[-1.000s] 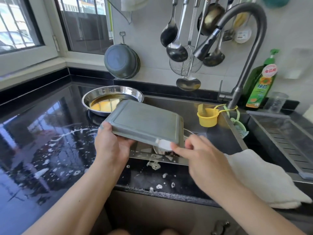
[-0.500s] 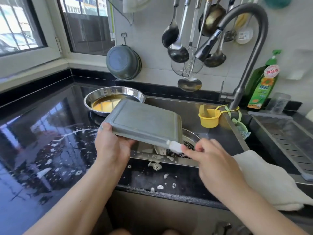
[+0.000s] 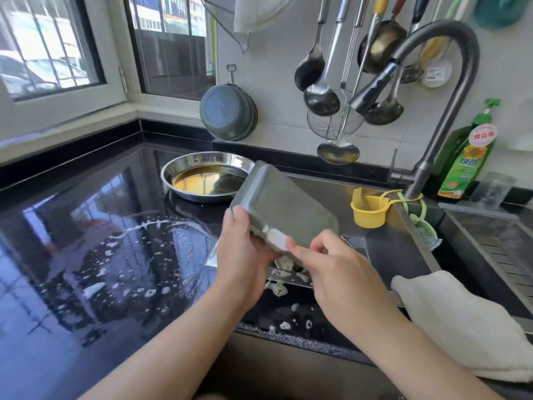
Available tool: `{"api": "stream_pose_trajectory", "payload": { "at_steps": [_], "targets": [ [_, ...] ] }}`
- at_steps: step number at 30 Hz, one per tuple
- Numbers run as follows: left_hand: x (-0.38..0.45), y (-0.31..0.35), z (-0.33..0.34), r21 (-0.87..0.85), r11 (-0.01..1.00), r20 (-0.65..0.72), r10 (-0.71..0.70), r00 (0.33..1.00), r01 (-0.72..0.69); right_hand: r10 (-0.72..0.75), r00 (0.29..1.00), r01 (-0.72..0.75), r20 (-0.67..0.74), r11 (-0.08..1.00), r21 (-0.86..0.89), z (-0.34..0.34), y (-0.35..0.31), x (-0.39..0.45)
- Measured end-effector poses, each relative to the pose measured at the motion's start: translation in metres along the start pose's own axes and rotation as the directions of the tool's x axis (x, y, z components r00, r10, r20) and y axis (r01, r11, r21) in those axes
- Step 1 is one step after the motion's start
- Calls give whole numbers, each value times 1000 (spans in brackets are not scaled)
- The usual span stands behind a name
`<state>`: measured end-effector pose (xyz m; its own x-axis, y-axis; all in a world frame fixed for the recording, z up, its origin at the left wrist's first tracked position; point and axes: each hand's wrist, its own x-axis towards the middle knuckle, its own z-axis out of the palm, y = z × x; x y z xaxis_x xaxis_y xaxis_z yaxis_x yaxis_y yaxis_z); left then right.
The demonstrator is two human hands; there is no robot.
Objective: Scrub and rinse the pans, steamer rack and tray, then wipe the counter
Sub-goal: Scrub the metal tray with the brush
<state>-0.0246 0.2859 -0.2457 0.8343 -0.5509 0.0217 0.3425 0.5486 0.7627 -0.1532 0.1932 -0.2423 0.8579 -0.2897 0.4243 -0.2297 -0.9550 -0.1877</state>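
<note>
A grey rectangular tray [image 3: 284, 204] is held bottom-up over the sink's left edge, turned so a short end faces me. My left hand [image 3: 242, 252] grips its near left corner. My right hand [image 3: 334, 269] presses a white sponge [image 3: 277, 239] against the tray's near edge. A round steel pan [image 3: 206, 176] with brownish liquid sits on the black counter [image 3: 86, 241] behind the tray. Suds spatter the counter and the sink rim.
A white cloth [image 3: 461, 321] lies on the sink's front right edge. The curved faucet [image 3: 450, 90] arches over the sink [image 3: 398, 249]. A yellow cup [image 3: 369, 210] hangs inside the sink. A green soap bottle [image 3: 470, 157] stands at the back right. Ladles hang on the wall.
The tray has been rotated from lying broadside to pointing away from me. Both hands have come closer together at its near end, the sponge sliding left along the edge.
</note>
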Motion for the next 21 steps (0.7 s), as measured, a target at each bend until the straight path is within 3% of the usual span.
{"api": "stream_pose_trajectory", "payload": {
  "at_steps": [4,14,21],
  "targets": [
    [0,5,0,138,984,40,112,993,-116,-58,995,62,-83,997,46,-9,-17,39],
    [18,34,-12,166,957,217,202,955,-240,-196,981,194,7,972,131,-34,-18,103],
    [26,55,-8,142,946,156,270,950,-292,-324,946,325,-32,945,33,-70,-18,148]
  ]
}}
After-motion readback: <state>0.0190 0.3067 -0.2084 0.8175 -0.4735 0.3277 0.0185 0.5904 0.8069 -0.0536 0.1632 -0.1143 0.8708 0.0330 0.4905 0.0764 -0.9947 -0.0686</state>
